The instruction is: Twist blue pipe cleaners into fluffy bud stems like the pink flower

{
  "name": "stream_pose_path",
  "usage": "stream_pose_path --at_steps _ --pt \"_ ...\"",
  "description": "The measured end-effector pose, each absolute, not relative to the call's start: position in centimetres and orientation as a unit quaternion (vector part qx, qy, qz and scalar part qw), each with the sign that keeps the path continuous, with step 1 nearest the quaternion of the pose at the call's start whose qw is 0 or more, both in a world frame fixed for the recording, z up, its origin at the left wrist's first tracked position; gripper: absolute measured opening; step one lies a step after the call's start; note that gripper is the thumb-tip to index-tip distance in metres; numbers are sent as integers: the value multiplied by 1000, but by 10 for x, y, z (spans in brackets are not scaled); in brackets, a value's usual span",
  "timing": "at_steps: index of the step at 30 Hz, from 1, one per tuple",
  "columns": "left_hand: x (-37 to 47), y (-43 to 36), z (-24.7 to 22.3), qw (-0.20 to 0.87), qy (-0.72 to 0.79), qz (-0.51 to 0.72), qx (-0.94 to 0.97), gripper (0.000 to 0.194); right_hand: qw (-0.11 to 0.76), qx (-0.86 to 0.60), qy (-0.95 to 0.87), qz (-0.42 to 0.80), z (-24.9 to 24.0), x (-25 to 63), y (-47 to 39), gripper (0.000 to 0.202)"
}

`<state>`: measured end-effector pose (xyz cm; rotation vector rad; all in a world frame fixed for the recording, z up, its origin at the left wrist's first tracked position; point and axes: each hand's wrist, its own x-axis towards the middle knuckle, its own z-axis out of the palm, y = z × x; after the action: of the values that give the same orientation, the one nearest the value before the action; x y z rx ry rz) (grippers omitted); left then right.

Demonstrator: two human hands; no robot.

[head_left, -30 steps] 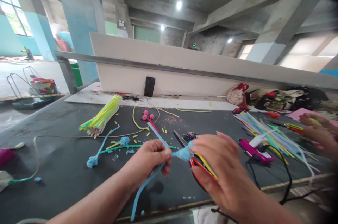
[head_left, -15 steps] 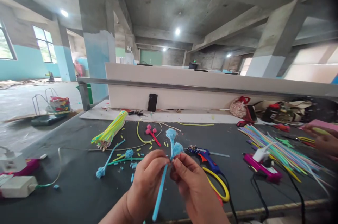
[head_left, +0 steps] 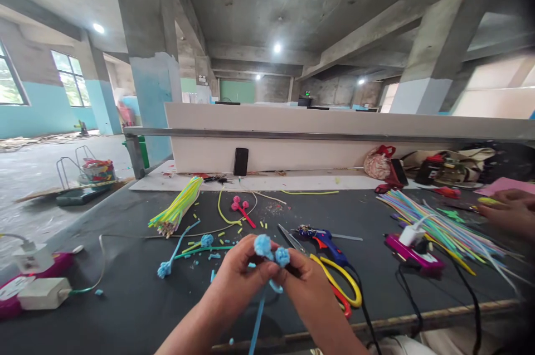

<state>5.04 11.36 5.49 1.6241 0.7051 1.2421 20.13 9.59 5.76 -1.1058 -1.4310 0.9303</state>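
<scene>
My left hand (head_left: pixel 242 274) and my right hand (head_left: pixel 297 280) meet near the table's front edge, both closed on blue pipe cleaners (head_left: pixel 258 319). Two fuzzy blue balls (head_left: pixel 263 245) stick up above my fingertips, and one long stem hangs down between my hands. Exactly where the stems join is hidden by my fingers. Just right of my right hand lie scissors (head_left: pixel 355 288) with yellow and red handles. Beyond them is a blue glue gun (head_left: pixel 330 246). On the left rest another blue ball-tipped piece (head_left: pixel 165 269) and short blue offcuts.
Yellow-green pipe cleaners (head_left: pixel 179 207) lie bundled at back left, near a pink ball-tipped piece (head_left: pixel 243 211). A phone (head_left: pixel 241 161) leans on the white partition. To the right are multicoloured pipe cleaners (head_left: pixel 443 232), a purple power strip (head_left: pixel 416 254) and another person's hand (head_left: pixel 507 213). Cables cross the tabletop.
The blue balls have come lower and closer together, tilting toward me, and my fingers have shifted around the stems. The scissors' blades now show. The other person's hand has moved slightly.
</scene>
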Motion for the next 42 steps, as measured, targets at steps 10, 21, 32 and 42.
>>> stream_pose_path --at_steps 10,21,32,42 --pt "70 104 28 589 276 580 491 16 515 -435 -556 487 25 199 92 32" --pt "74 102 21 644 269 507 506 20 526 -485 -575 397 44 202 82 20" --pt "82 105 17 558 329 514 562 23 528 -450 -512 507 55 211 82 25" --pt "81 106 13 598 354 496 521 27 550 -426 -422 581 52 206 81 15"
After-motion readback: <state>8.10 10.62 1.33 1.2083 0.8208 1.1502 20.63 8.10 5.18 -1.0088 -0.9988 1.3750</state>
